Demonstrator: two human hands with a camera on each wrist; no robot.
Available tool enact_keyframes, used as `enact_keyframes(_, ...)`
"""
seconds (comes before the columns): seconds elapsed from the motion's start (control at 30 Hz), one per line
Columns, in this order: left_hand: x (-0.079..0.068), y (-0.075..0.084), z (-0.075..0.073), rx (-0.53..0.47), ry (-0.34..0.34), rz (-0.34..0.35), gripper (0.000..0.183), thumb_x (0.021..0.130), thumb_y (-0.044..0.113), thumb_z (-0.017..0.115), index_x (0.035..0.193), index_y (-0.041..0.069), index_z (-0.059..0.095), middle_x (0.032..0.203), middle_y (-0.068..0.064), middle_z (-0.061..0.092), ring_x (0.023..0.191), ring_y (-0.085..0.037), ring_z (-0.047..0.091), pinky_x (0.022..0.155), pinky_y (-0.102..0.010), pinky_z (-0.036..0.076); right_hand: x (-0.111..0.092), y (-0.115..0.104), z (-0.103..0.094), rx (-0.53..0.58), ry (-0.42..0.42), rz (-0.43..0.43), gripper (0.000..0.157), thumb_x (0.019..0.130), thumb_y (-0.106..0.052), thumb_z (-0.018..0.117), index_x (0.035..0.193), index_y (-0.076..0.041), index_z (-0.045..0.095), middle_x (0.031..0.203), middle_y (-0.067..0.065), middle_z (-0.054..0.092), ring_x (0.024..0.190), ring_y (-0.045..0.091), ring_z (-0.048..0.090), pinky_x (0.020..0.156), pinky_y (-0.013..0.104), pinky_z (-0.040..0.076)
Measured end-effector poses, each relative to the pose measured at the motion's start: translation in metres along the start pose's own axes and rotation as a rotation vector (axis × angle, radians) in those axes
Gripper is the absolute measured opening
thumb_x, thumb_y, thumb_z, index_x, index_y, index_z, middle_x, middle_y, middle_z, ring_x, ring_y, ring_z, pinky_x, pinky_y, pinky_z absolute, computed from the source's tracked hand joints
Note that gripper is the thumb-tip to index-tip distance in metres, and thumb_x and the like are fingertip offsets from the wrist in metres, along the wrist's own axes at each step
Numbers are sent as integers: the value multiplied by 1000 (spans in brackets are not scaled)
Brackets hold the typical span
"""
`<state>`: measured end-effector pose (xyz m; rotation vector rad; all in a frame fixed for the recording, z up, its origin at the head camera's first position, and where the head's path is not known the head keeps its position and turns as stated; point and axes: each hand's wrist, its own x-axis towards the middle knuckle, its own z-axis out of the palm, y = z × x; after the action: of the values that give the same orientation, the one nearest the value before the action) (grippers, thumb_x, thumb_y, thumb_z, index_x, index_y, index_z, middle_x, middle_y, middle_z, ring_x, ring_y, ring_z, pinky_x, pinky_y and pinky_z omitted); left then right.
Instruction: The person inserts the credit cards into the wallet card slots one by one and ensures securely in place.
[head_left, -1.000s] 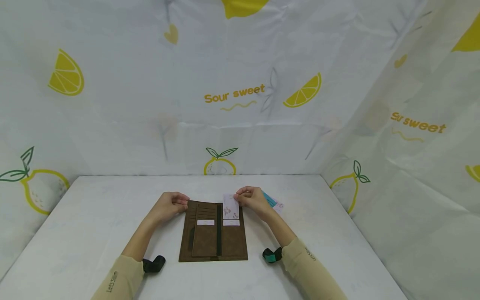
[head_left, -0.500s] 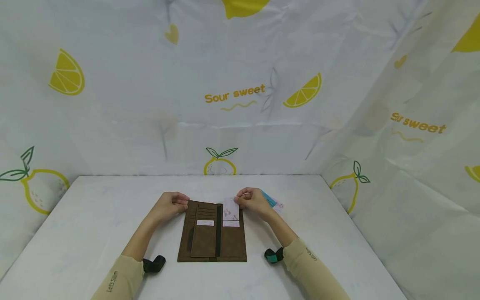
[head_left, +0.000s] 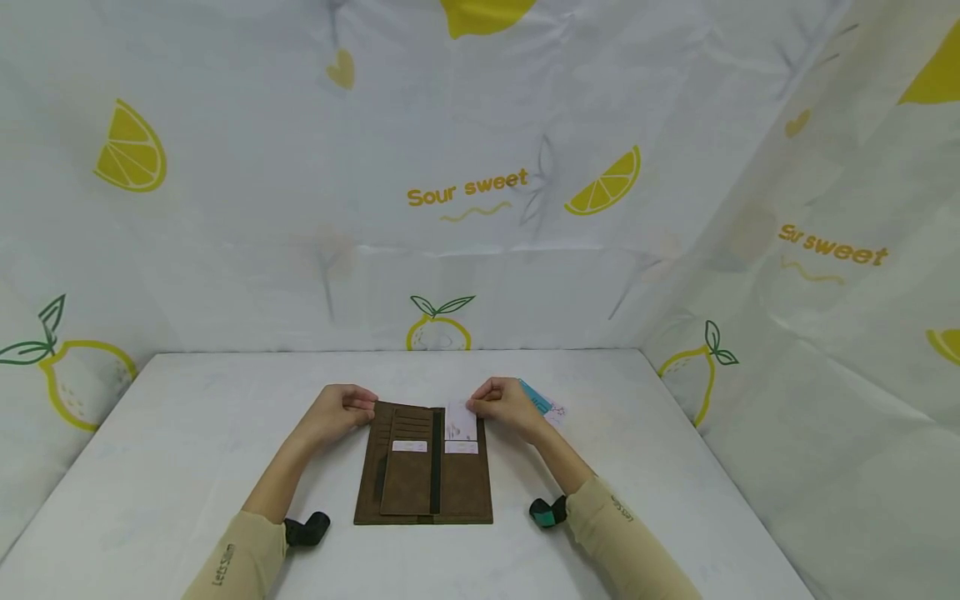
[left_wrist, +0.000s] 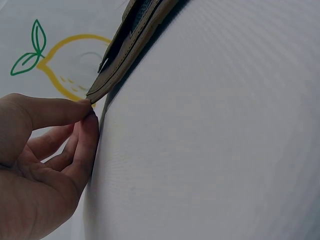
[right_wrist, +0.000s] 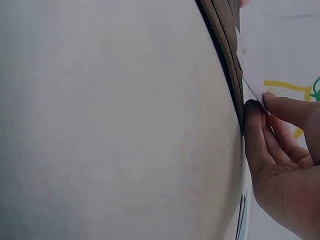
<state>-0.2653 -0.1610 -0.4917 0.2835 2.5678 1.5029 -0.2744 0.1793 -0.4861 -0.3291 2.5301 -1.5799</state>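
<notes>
A brown wallet lies spread out on the white table, its slots facing up. My left hand pinches the wallet's far left corner between thumb and fingers; the left wrist view shows that corner held a little off the surface. At the far right of the wallet, my right hand pinches the upper edge of a pale printed card. The card's lower end is hidden in a slot of the right panel. Two other white cards, a left one and a right one, show as strips in lower slots.
Behind my right hand lie blue and flowered cards on the table. A lemon-print cloth hangs behind and to the right. A black wrist mount sits at the left sleeve, another at the right.
The pale card has slid down toward me, deeper into its slot, with my right hand following. My left hand keeps its pinch on the corner. The wallet has shifted slightly left.
</notes>
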Motion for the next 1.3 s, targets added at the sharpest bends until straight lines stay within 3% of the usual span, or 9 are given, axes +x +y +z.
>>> enact_keyframes(0.57,1,0,0,11,-1,-1,25,98,1,73,121,-9,72,107,-17,78,94,-16,72,77,-23,56,-2,2,1,12,-16,-10,22,98,-8,79,107,12,75,100,25,81,79,5,67,75,24,60)
enact_keyframes(1.03,0,-1,1,9,-1,7,25,98,1,73,121,-9,72,107,-17,78,94,-16,72,77,-22,55,-5,2,0,-104,-11,-38,11,96,-6,80,102,4,77,102,17,82,85,5,74,76,20,58)
enact_keyframes(1.3,1,-1,0,10,-1,7,25,98,1,73,121,-9,72,107,-18,78,94,-16,72,77,-22,55,-5,1,-2,-138,-50,-70,13,94,-7,83,99,4,80,110,21,82,90,10,76,78,16,57)
